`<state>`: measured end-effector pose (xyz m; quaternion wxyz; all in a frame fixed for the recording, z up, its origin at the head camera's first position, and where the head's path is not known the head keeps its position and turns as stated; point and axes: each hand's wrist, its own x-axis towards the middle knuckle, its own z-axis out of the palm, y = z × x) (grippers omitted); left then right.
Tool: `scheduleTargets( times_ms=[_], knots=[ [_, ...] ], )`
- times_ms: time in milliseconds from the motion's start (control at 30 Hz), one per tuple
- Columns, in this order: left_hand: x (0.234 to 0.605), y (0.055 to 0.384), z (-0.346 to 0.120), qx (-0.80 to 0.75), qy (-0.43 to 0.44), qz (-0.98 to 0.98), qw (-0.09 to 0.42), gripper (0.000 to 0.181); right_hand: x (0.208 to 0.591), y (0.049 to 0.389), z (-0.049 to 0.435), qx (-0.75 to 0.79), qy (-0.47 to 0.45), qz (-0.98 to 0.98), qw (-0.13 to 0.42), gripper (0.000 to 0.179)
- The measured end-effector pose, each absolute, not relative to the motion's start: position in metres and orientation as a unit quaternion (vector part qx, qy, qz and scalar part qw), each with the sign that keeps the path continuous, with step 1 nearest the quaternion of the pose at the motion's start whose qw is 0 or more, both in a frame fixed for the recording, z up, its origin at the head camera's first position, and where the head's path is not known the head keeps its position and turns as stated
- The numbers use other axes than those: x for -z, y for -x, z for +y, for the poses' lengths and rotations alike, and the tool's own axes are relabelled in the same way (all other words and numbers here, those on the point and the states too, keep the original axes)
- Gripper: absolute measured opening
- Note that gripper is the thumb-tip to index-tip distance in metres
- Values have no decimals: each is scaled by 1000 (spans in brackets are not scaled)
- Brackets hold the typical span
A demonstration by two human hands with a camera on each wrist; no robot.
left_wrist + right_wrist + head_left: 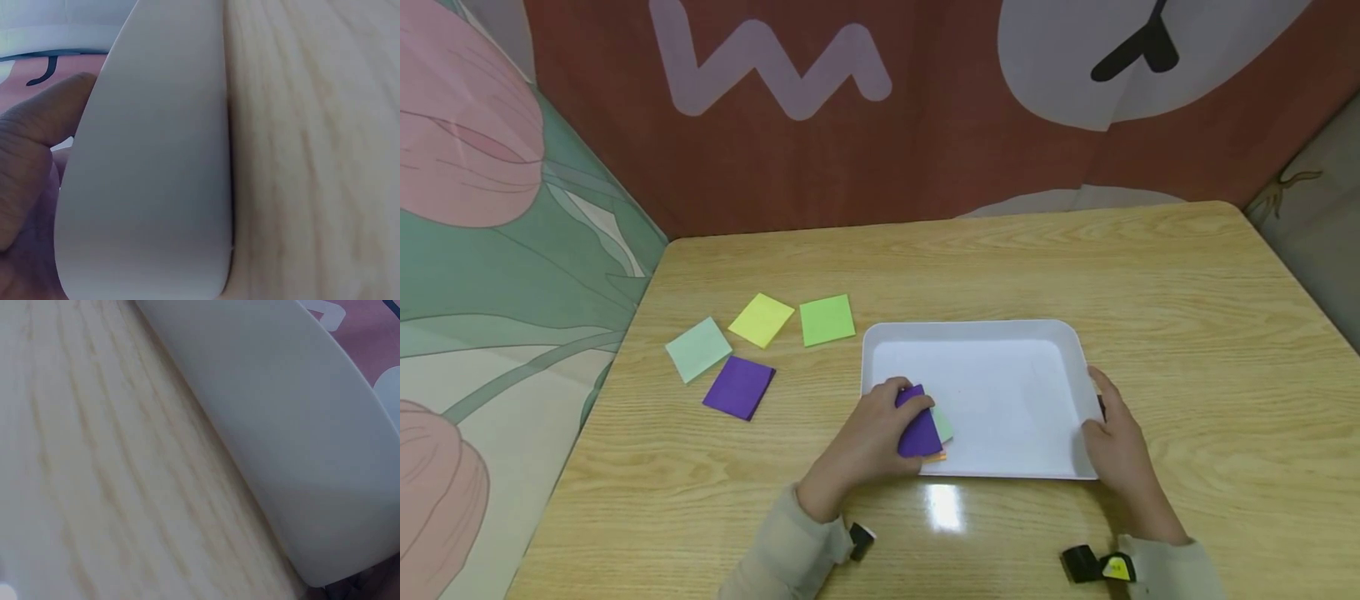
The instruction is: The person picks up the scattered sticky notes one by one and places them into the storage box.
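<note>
My left hand (872, 429) is over the near left corner of a white tray (1000, 404), with thumb and fingers around a purple sticky note pad (921, 433). Beneath that pad, a pale green sticky note (942, 425) and an orange edge (935, 457) peek out. On the tray's right side my right hand (1120, 442) grips the rim, thumb at the edge and fingers along the outer wall. The tray's outer wall (147, 156) fills much of the left wrist view, with part of the left hand (31, 156) beside it. In the right wrist view, the tray wall (281, 425) mostly hides the right hand.
Left of the tray on the wooden table (700, 500) lie a second purple pad (739, 387), a mint sticky note (698, 349), a yellow one (762, 321) and a bright green one (827, 320). A patterned red cloth (925, 150) hangs behind the table's far edge.
</note>
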<state>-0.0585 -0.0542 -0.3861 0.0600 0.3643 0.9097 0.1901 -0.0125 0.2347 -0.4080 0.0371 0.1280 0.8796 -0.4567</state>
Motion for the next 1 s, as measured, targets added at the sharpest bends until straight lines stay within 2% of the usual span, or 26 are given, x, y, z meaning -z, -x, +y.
scheduleTargets(
  times_ms=[167,633,1000],
  knots=[
    [386,58,-54,-186,-356,912,85,61,408,12,234,456,-132,879,41,63],
    [385,59,-53,-177,-353,913,105,61,407,13,234,456,-138,878,44,63],
    [386,60,-54,-176,-369,908,93,58,407,13,235,456,-134,879,41,64]
  ],
)
